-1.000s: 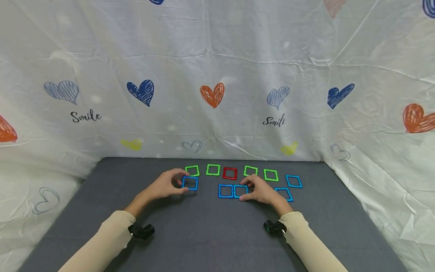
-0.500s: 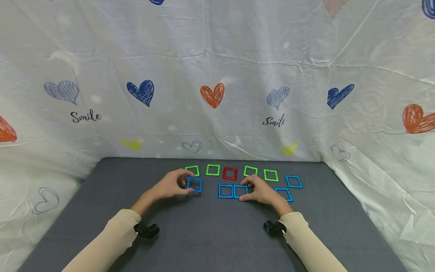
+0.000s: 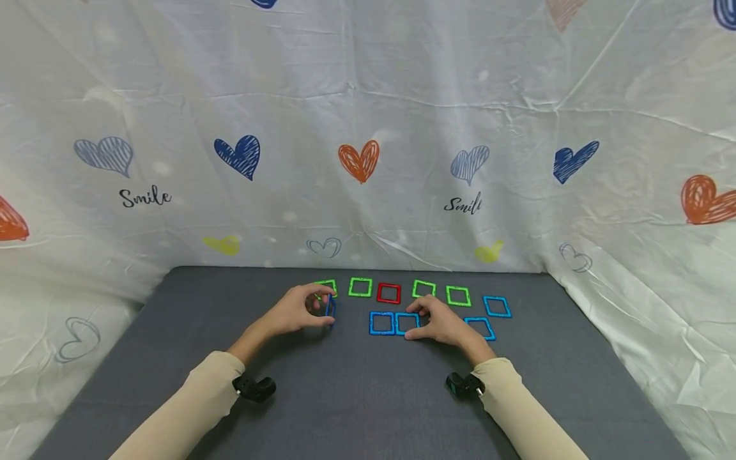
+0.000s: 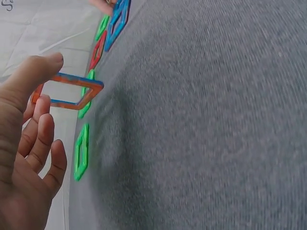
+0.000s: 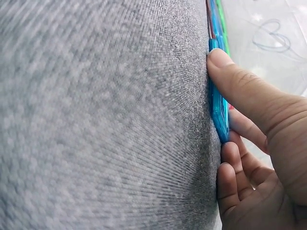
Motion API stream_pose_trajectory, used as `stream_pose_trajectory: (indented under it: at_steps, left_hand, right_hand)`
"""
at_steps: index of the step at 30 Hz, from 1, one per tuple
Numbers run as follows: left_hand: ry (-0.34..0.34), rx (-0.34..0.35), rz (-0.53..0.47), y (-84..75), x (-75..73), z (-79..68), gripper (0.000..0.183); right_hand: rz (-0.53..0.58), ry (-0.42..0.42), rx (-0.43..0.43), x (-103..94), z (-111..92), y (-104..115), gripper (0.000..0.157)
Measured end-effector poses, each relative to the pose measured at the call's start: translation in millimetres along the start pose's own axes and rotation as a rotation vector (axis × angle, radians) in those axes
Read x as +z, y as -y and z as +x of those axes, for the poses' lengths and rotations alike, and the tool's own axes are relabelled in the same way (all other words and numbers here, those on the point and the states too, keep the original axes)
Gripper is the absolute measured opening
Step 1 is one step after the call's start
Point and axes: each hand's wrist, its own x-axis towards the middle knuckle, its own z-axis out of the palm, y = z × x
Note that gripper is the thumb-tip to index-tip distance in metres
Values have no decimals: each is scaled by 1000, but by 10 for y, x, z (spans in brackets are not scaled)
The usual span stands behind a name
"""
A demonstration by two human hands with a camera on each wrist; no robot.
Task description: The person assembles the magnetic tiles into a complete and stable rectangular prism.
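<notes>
My left hand (image 3: 294, 311) pinches a square magnetic tile frame (image 3: 330, 306), raised over the table and turned nearly edge-on in the head view. One face is blue; in the left wrist view its other side (image 4: 88, 99) shows orange, with the thumb at one edge and a finger opposite. Two blue square tiles lie flat and edge to edge: the left one (image 3: 382, 334) is free of any hand. Around the right one (image 3: 407, 314), my right hand (image 3: 441, 322) has thumb and fingers on opposite edges, with thumb contact clear in the right wrist view (image 5: 220, 108).
Along the back of the dark grey table (image 3: 345, 396) lie several green square tiles, one (image 3: 360, 296) beside a red tile (image 3: 389, 302). Farther right are two blue tiles, one (image 3: 498, 315) behind the other (image 3: 485, 338). A white curtain (image 3: 402, 128) with printed hearts hangs behind.
The left hand has moved slightly right and turned its blue tile from facing the head camera to nearly edge-on. My right hand and the tiles on the table stay put.
</notes>
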Motion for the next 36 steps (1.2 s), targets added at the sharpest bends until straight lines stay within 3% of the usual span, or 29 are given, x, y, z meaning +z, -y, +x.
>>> stream_pose_trajectory:
  at_steps: [8,19,36]
  left_hand:
    - [-10,38,-34,-91,56,63,54]
    - [20,18,-69,-147,129,128,53]
    - [-22,4,-76,-135,249,192,52]
  right_hand:
    - [-1,-5,3,-1,0,3,48]
    - [-3,-3,5,6,-7,7,48]
    - [12,-15,7,18,-7,-20,47]
